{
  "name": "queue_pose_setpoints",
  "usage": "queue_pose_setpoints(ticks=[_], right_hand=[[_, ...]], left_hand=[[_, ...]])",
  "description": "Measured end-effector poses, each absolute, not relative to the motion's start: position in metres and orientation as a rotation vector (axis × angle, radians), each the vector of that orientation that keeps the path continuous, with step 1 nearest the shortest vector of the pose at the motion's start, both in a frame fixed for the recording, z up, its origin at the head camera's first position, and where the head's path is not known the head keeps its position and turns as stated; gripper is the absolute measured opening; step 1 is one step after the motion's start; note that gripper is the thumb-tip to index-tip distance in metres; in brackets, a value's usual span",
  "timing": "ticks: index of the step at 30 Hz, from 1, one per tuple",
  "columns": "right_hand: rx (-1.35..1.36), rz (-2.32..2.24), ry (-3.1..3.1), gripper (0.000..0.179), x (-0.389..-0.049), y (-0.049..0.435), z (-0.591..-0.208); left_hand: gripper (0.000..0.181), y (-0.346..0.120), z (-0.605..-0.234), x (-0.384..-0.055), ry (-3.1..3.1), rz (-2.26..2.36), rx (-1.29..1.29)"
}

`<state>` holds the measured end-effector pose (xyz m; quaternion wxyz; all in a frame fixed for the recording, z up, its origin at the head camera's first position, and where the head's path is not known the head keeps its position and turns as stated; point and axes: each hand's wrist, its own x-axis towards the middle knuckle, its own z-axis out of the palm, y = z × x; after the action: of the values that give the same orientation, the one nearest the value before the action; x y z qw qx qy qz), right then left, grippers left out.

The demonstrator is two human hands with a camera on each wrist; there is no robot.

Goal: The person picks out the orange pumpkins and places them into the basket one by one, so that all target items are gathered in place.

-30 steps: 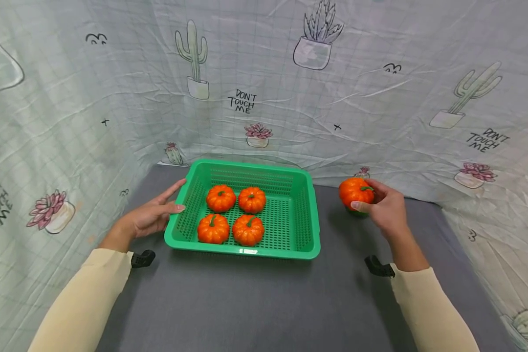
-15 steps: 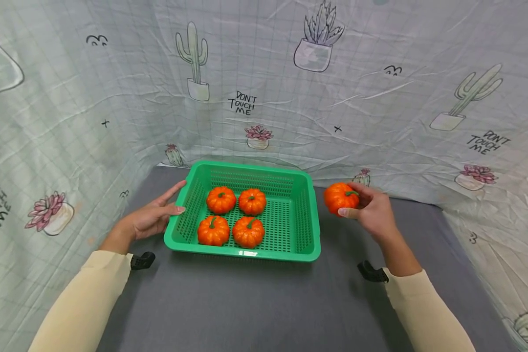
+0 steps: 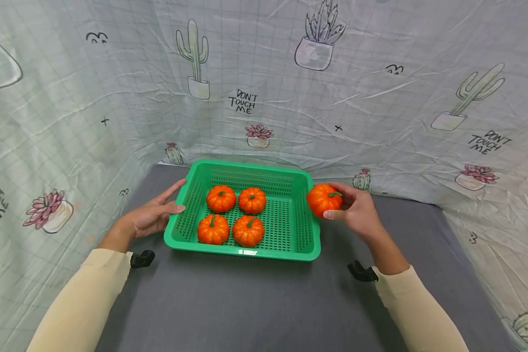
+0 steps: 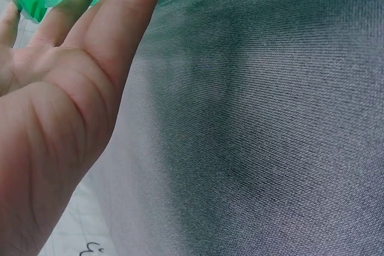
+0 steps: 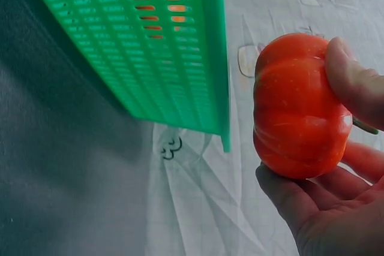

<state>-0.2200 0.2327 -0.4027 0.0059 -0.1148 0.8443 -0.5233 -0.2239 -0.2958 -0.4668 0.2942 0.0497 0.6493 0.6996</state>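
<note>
In the head view, a green perforated plastic basket (image 3: pixel 299 254) stands on the grey table with several orange pumpkins, such as the front one (image 3: pixel 248 231), grouped toward its left side. My left hand (image 3: pixel 151 215) rests against the basket's left side, its fingers fairly straight and touching the wall and rim. The right hand (image 3: pixel 356 212) holds another small orange pumpkin (image 3: pixel 322 199) by its sides, stem toward the palm. That pumpkin overlaps the basket's right rim in the head view. The right wrist view has the same pumpkin (image 5: pixel 297 106) up beside the rim, apart from it, thumb on one side and fingers on the other.
A pale cloth (image 3: pixel 290 107) printed with cacti hangs behind the table and along both sides. The grey tabletop (image 3: pixel 246 303) extends in front of the basket. Black wrist mounts (image 3: pixel 363 272) sit at the cream sleeve cuffs.
The right hand has carried its pumpkin leftward from the table's right side to the basket's right rim. The left hand and the basket have stayed in place.
</note>
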Motion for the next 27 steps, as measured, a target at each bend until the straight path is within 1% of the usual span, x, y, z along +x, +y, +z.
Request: queue_pose_setpoints(ticks=[9,17,27], right_hand=[[-0.526,-1.629,2.587,0.071,-0.224,0.218,-0.407],[-0.642,-1.573,2.509,0.075,-0.227,0.207,-0.410],[-0.720,-1.543,2.404,0.075,-0.231,0.195,-0.413]], left_hand=[[0.089,-0.296,-0.465,-0.225,1.723,1.864,0.135],[0.089,-0.296,-0.466,-0.224,1.710,1.871,0.145],[0.089,-0.296,-0.466,-0.224,1.722,1.870,0.142]])
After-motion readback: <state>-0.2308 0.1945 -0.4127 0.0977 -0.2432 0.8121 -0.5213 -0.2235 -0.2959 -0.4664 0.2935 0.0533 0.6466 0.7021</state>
